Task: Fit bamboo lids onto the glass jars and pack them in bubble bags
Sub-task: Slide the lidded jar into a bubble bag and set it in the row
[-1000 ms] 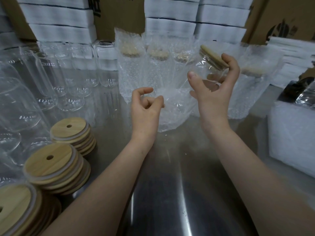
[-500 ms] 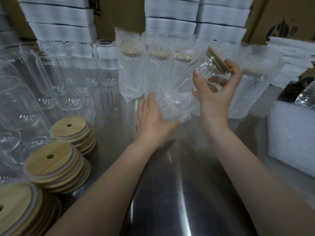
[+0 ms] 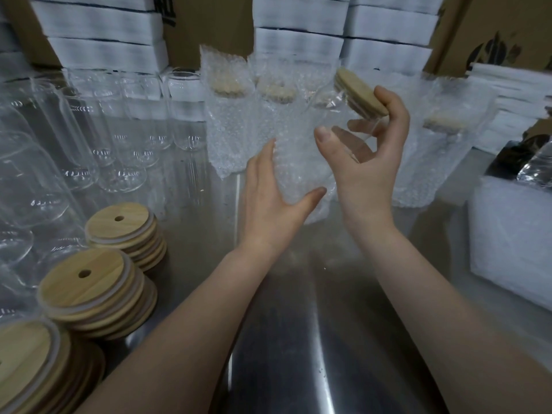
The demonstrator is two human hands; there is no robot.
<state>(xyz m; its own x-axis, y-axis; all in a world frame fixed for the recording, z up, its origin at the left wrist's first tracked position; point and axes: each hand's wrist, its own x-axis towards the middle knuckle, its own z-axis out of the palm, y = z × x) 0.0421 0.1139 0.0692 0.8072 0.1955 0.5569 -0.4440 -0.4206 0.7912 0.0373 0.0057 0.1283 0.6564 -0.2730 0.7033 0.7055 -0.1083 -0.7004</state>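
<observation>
Leftmost, stacks of round pale bamboo lids (image 3: 89, 279), each with a straw hole and a white sealing ring, sit on the shiny steel table (image 3: 298, 339), just in front of the unlidded clear glass jars (image 3: 77, 150). Light and stiff, those lids should lift easily by the rim. Towards the middle, the left hand (image 3: 268, 201) is spread flat, fingers straight, against the side of a clear plastic bubble bag (image 3: 298, 174), with the thumb beneath it. The bag is soft and limp and will likely collapse, so its mouth wants holding open rather than pinching. Right of that, the right hand (image 3: 370, 162) curls round a clear glass jar capped with a bamboo lid (image 3: 337, 112), held in the air and tilted, base towards the bag. Glass this smooth is slippery and breakable. I'd judge the grip belongs round the wall, not on the lid, which might pull off. Farther right stand the already bagged jars (image 3: 433, 156).
</observation>
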